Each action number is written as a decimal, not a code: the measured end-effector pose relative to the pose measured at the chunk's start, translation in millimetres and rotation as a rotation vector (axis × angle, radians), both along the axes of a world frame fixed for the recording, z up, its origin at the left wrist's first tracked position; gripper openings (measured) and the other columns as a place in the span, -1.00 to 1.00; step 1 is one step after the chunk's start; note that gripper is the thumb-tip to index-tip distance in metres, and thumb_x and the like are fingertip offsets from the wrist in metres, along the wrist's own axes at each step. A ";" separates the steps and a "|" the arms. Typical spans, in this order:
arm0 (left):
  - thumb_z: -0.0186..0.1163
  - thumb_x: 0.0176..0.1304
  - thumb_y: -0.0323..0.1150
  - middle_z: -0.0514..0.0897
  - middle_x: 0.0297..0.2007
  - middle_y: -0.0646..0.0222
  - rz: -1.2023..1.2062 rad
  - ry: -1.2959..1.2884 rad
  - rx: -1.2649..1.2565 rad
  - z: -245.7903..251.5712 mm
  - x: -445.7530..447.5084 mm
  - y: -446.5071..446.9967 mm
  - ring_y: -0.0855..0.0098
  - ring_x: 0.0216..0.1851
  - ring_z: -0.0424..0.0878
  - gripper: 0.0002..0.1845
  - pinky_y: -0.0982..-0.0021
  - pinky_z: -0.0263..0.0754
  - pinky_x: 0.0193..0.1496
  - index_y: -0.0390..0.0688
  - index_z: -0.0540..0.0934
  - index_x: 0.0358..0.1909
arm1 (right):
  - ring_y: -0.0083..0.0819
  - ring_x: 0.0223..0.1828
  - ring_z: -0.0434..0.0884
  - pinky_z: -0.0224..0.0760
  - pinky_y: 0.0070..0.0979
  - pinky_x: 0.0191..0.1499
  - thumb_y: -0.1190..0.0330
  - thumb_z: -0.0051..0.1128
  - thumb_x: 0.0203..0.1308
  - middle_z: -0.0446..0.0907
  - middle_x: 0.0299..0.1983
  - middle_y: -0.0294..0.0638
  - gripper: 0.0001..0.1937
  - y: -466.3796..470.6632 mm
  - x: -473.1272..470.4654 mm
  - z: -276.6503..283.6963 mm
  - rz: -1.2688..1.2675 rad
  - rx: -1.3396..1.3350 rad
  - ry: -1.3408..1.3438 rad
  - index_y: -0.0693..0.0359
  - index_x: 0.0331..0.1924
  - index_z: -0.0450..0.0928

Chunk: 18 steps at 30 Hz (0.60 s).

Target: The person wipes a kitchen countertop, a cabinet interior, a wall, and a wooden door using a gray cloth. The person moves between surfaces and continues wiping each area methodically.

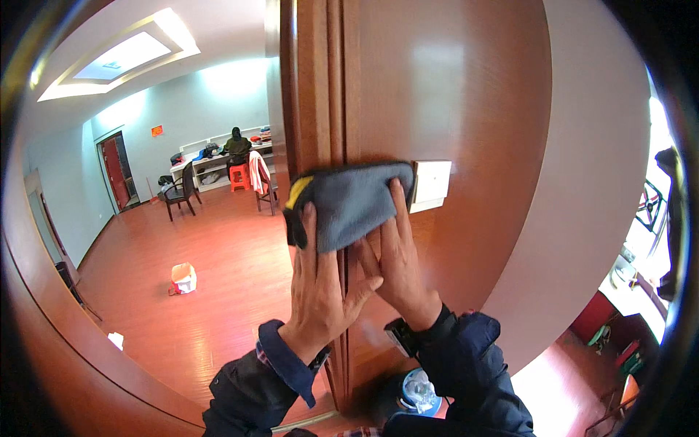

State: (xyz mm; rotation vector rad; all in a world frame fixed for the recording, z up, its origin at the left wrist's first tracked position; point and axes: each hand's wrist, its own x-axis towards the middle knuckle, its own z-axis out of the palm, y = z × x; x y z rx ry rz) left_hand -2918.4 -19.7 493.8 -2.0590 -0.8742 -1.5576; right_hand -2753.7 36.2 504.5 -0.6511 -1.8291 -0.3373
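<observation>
A folded grey cloth (pixel 355 202) with a black and yellow edge lies flat against the brown wooden door frame (pixel 314 98). My left hand (pixel 319 295) holds it from below at its left part, fingers pointing up. At the right part, my right hand (pixel 401 257) grips it, one finger stretched over the grey face; other fingertips are hidden by the fabric. The cloth also overlaps the wood panel (pixel 409 98) beside the frame. A white wall switch (pixel 431 183) sits just right of the cloth's edge.
Below my right arm stands a blue bin (pixel 420 393) with a plastic liner. Through the doorway, a bag (pixel 183 277) rests on the floor. Farther back are a dark armchair (pixel 183 191), a chair with a towel (pixel 262 180) and a person (pixel 237 147) on a red stool.
</observation>
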 end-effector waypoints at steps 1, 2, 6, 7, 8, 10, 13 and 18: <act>0.31 0.45 0.30 -0.02 0.69 -0.39 0.052 0.017 -0.013 0.1 1.6 2.3 -0.41 0.71 -0.01 0.20 -0.21 -0.01 0.73 -0.44 0.04 0.71 | 0.56 0.66 0.11 0.10 0.13 0.68 0.36 0.33 0.46 -0.04 0.67 0.56 -0.24 3.6 3.1 2.2 -0.042 0.035 -0.014 0.52 0.58 0.18; 0.33 0.47 0.22 -0.02 0.70 -0.37 0.137 0.046 -0.075 -0.5 3.5 2.6 -0.41 0.72 -0.03 0.15 -0.21 -0.01 0.73 -0.44 0.05 0.71 | 0.56 0.66 0.11 0.08 0.14 0.69 0.37 0.37 0.43 -0.04 0.67 0.57 -0.23 4.1 3.3 1.5 0.035 -0.080 0.104 0.55 0.56 0.19; 0.49 0.40 -0.02 0.00 0.70 -0.35 0.071 0.044 0.068 1.9 6.2 -0.5 -0.44 0.69 0.03 0.09 -0.26 0.10 0.69 -0.44 0.11 0.69 | 0.54 0.67 0.11 0.05 0.15 0.70 0.39 0.39 0.40 -0.01 0.66 0.54 -0.23 3.0 5.9 -0.5 -0.028 0.063 -0.018 0.51 0.56 0.22; 0.49 0.40 -0.04 0.01 0.70 -0.34 0.075 0.021 0.013 2.1 7.0 -2.4 -0.44 0.69 0.02 0.08 -0.26 0.09 0.69 -0.44 0.13 0.69 | 0.52 0.68 0.10 0.04 0.14 0.71 0.40 0.36 0.41 0.00 0.67 0.52 -0.26 1.8 5.8 -2.1 -0.083 -0.018 -0.089 0.48 0.56 0.24; 0.50 0.40 -0.06 0.01 0.70 -0.33 0.064 0.012 0.010 3.3 6.5 -2.6 -0.44 0.69 0.02 0.06 -0.25 0.08 0.70 -0.43 0.14 0.68 | 0.50 0.69 0.09 0.03 0.14 0.72 0.40 0.34 0.43 0.02 0.67 0.49 -0.29 2.2 6.4 -3.0 -0.063 -0.003 -0.067 0.45 0.56 0.27; 0.49 0.42 -0.07 0.04 0.70 -0.30 0.015 -0.018 0.007 1.8 5.9 -3.5 -0.42 0.70 0.03 0.03 -0.23 0.07 0.71 -0.42 0.16 0.68 | 0.54 0.67 0.13 0.04 0.15 0.70 0.44 0.42 0.31 0.01 0.67 0.54 -0.29 1.8 7.1 -6.4 0.068 0.000 0.075 0.58 0.46 0.33; 0.42 0.48 0.02 0.17 0.67 -0.26 0.024 -0.138 -0.080 -7.6 3.0 -2.0 -0.20 0.68 0.20 -0.01 -0.02 0.15 0.69 -0.43 0.21 0.66 | 0.54 0.66 0.13 0.06 0.15 0.70 0.44 0.41 0.31 0.02 0.66 0.55 -0.31 -0.3 6.0 -12.5 0.074 0.026 0.065 0.59 0.44 0.35; 0.40 0.50 0.09 0.27 0.63 -0.20 -0.148 -0.260 -0.264 -48.9 -3.8 -10.3 -0.08 0.67 0.25 0.02 0.02 0.19 0.67 -0.40 0.18 0.68 | 0.56 0.66 0.13 0.09 0.15 0.68 0.39 0.35 0.41 0.03 0.65 0.56 -0.28 -24.6 -9.1 -43.5 0.157 -0.027 -0.038 0.56 0.52 0.27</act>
